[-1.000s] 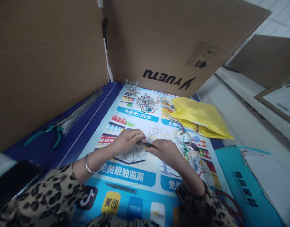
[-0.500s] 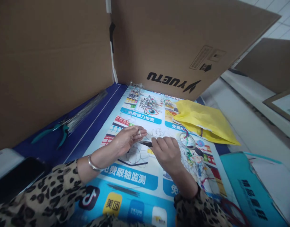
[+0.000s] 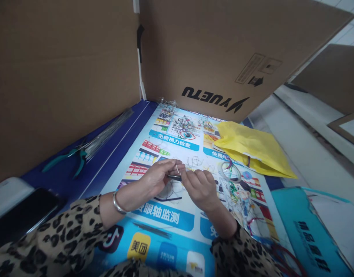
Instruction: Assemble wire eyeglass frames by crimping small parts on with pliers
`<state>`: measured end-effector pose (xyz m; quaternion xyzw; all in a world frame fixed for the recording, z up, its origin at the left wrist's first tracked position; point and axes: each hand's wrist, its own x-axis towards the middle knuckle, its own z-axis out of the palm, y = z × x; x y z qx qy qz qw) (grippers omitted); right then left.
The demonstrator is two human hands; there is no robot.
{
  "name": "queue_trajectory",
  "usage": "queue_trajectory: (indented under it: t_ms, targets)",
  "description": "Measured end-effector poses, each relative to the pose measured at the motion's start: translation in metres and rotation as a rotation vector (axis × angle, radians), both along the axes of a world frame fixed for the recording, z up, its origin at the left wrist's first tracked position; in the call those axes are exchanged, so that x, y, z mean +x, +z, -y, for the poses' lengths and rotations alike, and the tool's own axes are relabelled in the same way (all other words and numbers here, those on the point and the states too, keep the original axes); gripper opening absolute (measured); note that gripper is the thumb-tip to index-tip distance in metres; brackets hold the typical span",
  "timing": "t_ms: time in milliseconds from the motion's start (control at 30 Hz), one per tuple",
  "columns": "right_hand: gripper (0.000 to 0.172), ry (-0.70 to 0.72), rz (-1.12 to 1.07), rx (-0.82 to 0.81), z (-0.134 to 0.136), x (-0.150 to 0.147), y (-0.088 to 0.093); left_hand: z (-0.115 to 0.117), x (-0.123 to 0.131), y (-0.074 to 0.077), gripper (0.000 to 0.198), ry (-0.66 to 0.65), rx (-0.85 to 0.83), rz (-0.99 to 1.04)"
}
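Note:
Near the middle of the view, my left hand point(image 3: 156, 177) pinches a thin, pale piece of wire point(image 3: 177, 168) that sticks out upright between its fingers. My right hand point(image 3: 200, 188) is wrapped round a slim dark tool point(image 3: 174, 177), whose tip points left and touches or nearly touches my left fingers. Both hands are close together over a printed poster point(image 3: 171, 146). Loops of fine wire point(image 3: 172, 189) lie under them. The far tip of the tool is partly hidden by my left fingers.
Teal-handled pliers point(image 3: 60, 159) and a bundle of wires point(image 3: 109, 132) lie at left, near a phone point(image 3: 27, 215). A yellow bag point(image 3: 254, 148), tape roll point(image 3: 231, 172) and teal box point(image 3: 301, 223) are at right. Cardboard point(image 3: 211, 50) stands behind.
My right hand and the dark tool have moved slightly left, closer to my left hand. The left hand's fingers have drawn closer together. The whole view has shifted a little.

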<state>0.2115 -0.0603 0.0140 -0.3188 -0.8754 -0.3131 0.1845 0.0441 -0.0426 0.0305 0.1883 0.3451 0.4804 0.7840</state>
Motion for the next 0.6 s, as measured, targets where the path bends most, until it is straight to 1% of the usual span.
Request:
queue_trajectory:
  t_ms: [133, 267, 433, 600]
  targets:
    - [0.02, -0.011, 0.011, 0.006, -0.0007, -0.0018, 0.0001, 0.0008, 0.0, -0.0012, 0.007, 0.01, -0.031, -0.044]
    - [0.019, 0.001, -0.003, -0.023, -0.0025, -0.0022, -0.0004, 0.0006, 0.0004, -0.0012, 0.007, 0.023, -0.036, -0.043]
    - [0.019, 0.021, -0.04, -0.076, -0.0036, -0.0011, -0.0021, 0.0003, 0.0011, -0.0008, 0.006, 0.013, -0.041, -0.034]
    - [0.018, 0.024, -0.045, -0.078, -0.0036, -0.0007, -0.0038, -0.0002, 0.0014, -0.0036, 0.007, 0.0, -0.037, -0.05]
